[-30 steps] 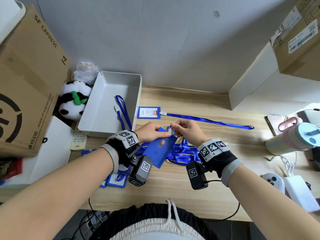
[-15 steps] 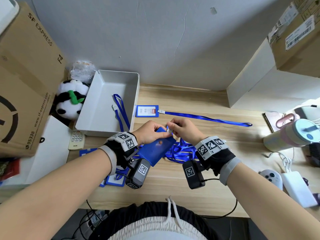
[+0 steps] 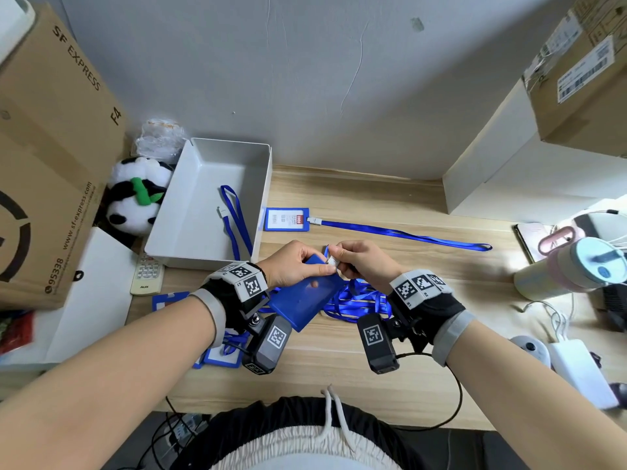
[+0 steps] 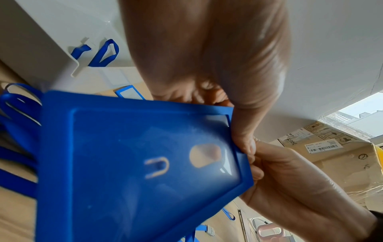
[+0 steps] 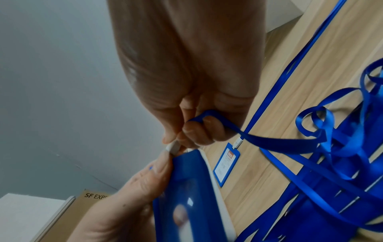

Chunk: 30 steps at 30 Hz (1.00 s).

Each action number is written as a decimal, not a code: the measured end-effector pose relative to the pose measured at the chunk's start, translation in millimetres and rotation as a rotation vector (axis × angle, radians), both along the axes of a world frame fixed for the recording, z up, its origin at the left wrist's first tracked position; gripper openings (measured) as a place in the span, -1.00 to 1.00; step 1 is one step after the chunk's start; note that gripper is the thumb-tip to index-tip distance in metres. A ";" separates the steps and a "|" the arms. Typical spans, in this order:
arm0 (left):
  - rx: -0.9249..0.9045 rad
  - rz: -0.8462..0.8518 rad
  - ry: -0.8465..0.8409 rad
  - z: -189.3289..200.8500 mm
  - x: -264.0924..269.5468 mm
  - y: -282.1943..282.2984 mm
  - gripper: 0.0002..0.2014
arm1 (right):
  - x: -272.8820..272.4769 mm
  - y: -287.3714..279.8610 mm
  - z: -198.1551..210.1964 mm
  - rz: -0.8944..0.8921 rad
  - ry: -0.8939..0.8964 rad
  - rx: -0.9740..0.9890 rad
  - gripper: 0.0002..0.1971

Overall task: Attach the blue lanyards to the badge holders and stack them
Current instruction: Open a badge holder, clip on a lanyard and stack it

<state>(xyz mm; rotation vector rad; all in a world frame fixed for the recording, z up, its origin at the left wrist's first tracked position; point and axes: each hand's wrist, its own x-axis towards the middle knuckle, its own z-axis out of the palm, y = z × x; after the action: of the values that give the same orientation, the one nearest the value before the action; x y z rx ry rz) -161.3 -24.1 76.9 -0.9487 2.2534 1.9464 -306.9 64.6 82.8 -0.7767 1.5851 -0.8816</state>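
the long light wooden desk (image 3: pixel 390 205) runs under everything, and at its far left sits a shallow white rectangular plastic tray (image 3: pixel 264 184) with one loose blue ribbon lanyard (image 3: pixel 234 218) lying in it. just right of the tray, flat on the wood, is a finished blue-framed badge holder with a printed card (image 3: pixel 286 219), its own long blue lanyard (image 3: pixel 407 235) clipped on and stretched away to the right; by the look of it that is the only pair done so far, so there is no stack yet. a tangled heap of loose blue ribbon lanyards (image 3: pixel 356 296) lies near the front edge, and a few more blue-framed holders (image 3: pixel 222 354) lie beside and below the left wrist, unattached as far as can be seen, so most of the work seems left. above the heap the left hand (image 3: pixel 295 266) grips the top edge of a solid blue rectangular plastic badge holder (image 3: pixel 302 300), tilted with its back towards the head camera. the right hand (image 3: pixel 359 262) has its thumb and fingers curled, pinching the small white plastic clip (image 5: pixel 173 147) of a blue lanyard strap (image 5: pixel 269 142) right at the holder's top corner. whether the clip has caught cannot be told.
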 end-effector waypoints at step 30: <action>0.108 0.025 -0.096 5.7 4.0 0.6 -0.69 | 9.0 0.5 -0.8 0.131 0.532 -0.183 -0.76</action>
<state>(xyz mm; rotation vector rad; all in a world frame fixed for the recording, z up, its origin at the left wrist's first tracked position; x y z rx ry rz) -157.3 -23.5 82.6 -1.0384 2.0728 1.9646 -297.9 65.1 82.0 -1.3111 1.8991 -0.7670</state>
